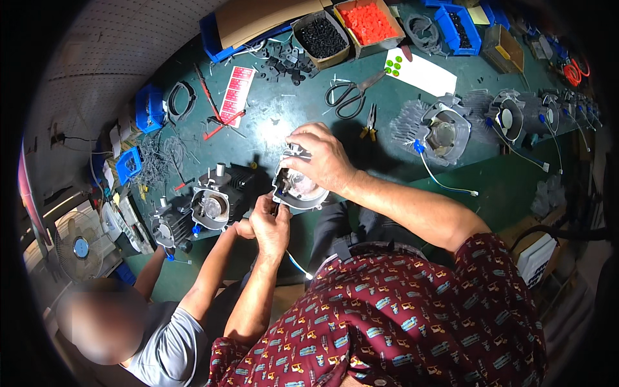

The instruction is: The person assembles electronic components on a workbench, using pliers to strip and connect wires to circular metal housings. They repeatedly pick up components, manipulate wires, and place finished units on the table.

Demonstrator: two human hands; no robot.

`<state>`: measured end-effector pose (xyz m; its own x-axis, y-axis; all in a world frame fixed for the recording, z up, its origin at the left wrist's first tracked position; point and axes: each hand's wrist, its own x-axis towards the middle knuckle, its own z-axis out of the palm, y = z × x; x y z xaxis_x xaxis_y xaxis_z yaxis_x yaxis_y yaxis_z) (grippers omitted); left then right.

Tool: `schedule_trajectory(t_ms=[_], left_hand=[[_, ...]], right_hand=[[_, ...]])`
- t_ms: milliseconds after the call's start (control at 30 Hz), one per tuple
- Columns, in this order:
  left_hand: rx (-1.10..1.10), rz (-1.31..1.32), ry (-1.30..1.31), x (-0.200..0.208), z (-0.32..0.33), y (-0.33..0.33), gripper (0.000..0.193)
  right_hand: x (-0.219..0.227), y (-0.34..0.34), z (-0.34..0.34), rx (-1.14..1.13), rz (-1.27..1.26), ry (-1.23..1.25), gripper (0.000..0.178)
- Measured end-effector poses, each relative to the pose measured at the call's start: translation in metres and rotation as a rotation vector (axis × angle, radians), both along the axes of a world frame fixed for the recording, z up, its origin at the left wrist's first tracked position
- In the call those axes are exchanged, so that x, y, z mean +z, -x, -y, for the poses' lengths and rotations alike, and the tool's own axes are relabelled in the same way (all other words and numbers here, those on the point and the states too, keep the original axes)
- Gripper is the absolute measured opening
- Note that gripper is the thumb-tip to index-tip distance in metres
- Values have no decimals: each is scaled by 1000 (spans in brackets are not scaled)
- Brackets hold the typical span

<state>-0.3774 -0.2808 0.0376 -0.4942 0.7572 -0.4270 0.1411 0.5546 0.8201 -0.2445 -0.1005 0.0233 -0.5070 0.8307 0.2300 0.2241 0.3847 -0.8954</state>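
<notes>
A grey cast-metal motor housing [302, 193], round and open toward me, sits at the front edge of the green bench. My right hand [322, 158] grips its top, fingers curled over the upper rim. At its lower left edge my left hand [271, 226] is closed, fingertips pinched together; what lies between them is hidden. A thin cable with a white connector [309, 276] hangs below that hand. Just left, a co-worker's hand [242, 228] is close to my left hand, beside another housing [211, 206] with a blue cable fitting.
Scissors [348, 100] and yellow-handled pliers [369, 124] lie beyond my right hand. A row of finned housings with cables, the nearest one [443, 135], stretches right. Boxes of black parts [321, 39] and orange parts [367, 23] stand at the back. A co-worker [167, 342] sits at left.
</notes>
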Motion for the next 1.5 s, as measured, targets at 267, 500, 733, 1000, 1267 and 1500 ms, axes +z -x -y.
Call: schedule_trajectory(t_ms=[267, 500, 733, 1000, 1267, 1500], left_hand=[[-179, -203, 158, 12, -11, 10, 13], [100, 185, 157, 25, -24, 5, 6], [233, 651, 155, 11, -4, 28, 16], [51, 1104, 301, -4, -3, 63, 24], [-137, 561, 0, -26, 13, 40, 19], [-460, -391, -278, -30, 4, 31, 16]], right_hand=[[3, -3, 1, 18, 21, 26, 40], [3, 0, 2, -9, 20, 17, 40], [-1, -2, 0, -5, -3, 5, 42], [0, 1, -1, -14, 12, 15, 42], [0, 1, -2, 6, 23, 27, 44], [3, 1, -2, 6, 29, 33, 43]])
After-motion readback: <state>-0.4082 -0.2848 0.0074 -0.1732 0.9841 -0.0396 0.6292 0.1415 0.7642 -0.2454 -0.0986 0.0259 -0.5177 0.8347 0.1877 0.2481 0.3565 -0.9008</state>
